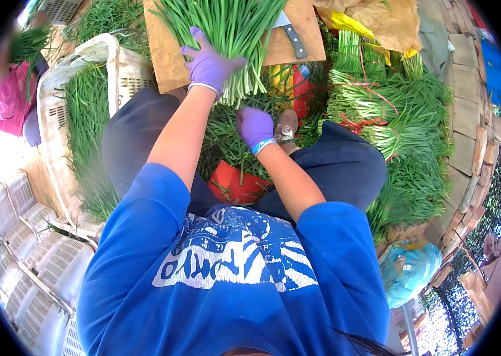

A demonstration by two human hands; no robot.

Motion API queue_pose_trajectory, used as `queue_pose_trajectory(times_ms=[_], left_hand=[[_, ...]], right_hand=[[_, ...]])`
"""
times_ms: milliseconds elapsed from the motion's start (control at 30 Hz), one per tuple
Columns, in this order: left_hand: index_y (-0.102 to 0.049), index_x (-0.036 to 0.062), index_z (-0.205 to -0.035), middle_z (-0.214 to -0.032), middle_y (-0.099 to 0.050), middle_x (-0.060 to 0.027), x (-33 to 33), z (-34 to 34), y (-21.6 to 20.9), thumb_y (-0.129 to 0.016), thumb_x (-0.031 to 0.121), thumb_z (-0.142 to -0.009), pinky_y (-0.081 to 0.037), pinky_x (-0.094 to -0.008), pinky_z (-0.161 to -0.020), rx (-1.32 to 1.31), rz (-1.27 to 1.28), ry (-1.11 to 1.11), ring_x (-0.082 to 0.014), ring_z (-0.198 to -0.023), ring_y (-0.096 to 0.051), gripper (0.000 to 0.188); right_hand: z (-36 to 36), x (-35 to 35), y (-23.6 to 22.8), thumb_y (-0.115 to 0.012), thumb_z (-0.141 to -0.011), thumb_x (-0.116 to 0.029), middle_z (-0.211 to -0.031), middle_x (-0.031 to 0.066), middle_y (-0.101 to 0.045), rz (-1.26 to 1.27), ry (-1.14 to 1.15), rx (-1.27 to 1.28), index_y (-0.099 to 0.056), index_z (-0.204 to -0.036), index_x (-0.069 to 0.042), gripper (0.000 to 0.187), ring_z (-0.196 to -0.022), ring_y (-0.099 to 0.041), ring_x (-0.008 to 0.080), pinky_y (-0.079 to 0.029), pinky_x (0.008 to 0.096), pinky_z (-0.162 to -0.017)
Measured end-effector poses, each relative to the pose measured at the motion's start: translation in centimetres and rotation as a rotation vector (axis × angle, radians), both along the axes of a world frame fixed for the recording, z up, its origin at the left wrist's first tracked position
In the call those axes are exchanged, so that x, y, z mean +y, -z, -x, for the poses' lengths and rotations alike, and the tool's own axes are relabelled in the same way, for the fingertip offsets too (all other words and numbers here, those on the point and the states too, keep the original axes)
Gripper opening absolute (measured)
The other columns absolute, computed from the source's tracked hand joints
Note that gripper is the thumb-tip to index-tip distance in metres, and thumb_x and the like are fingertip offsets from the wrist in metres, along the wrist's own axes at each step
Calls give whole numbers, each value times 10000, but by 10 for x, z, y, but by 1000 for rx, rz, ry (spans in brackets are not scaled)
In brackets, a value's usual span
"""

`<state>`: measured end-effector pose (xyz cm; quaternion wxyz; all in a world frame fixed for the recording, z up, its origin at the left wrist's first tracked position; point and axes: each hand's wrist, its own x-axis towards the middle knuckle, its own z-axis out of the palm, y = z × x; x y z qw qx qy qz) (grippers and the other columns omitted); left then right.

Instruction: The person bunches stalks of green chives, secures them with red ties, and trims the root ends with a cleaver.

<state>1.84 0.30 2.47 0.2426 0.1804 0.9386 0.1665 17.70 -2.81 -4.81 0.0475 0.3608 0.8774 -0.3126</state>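
A thick bunch of long green garlic chives [227, 26] lies on a wooden board [167, 56], pale cut ends toward me. My left hand [210, 66], in a purple glove, rests on the bunch near those ends, its fingers and thumb spread. Just below the ends is my right hand [255, 126], also purple-gloved, with curled fingers; what is in them, if anything, is hidden. A knife [294, 40] with a dark riveted handle lies on the board to the right, its blade partly under the leaves.
Loose greens fill a white plastic crate [114, 71] on the left. Tied bundles of chives [369, 113] are stacked on the right beside bricks [464, 130]. Red material [235, 181] lies between my legs. A blue plastic bag [410, 267] is at lower right. Another person [10, 104] sits far left.
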Motion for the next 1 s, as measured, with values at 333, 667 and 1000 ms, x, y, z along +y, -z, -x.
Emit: queue_pose_trajectory(times_ms=[333, 667, 1000], left_hand=[[79, 175, -1363, -1361, -77, -303, 0, 0, 7, -771, 396, -555, -340, -516, -919, 14, -41, 3, -462, -1193, -282, 1194], [93, 169, -1358, -1355, -63, -320, 0, 0, -1, -780, 393, -538, -335, -520, -926, -16, -47, -12, -495, -1199, -235, 1218], [75, 141, -1363, -1348, -57, -329, 0, 0, 3, -771, 396, -545, -340, -494, -938, 8, -24, -14, -497, -1186, -261, 1204]], right_hand=[[-24, 11, 20, -562, -781, -257, -866, 127, -637, 164, 161, 136, -613, -964, -57, 276, -735, -611, 257, -477, 375, -668], [34, 12, 24, -537, -836, -155, -593, -20, -461, 1339, 1364, 985, -512, -988, -54, 184, -451, -367, 65, -326, 208, -419], [14, -6, 34, -507, -857, -173, -544, -50, -382, 1416, 1404, 868, -532, -878, -105, 76, -404, -324, 77, -371, 276, -403]])
